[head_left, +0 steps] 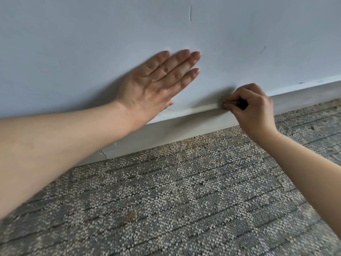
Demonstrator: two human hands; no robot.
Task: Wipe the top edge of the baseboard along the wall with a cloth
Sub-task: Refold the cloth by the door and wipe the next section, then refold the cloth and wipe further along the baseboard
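The left forearm is extended from the 8 o'clock edge toward 2 o'clock. The left hand is held flat with its back to the camera, the fingers straight, closed together and pointed at 2 o'clock. The right forearm is angled from 4 o'clock toward 11 o'clock; the right hand is curled, and a dark cloth is pinched between thumb and fingertips on its 9 o'clock side.

There is just one view. It comes from a camera worn on the person's head. It looks forward and down, low and very near the wall, where the baseboard meets the carpet. The picture is wide and tilted, so the baseboard climbs toward the right.
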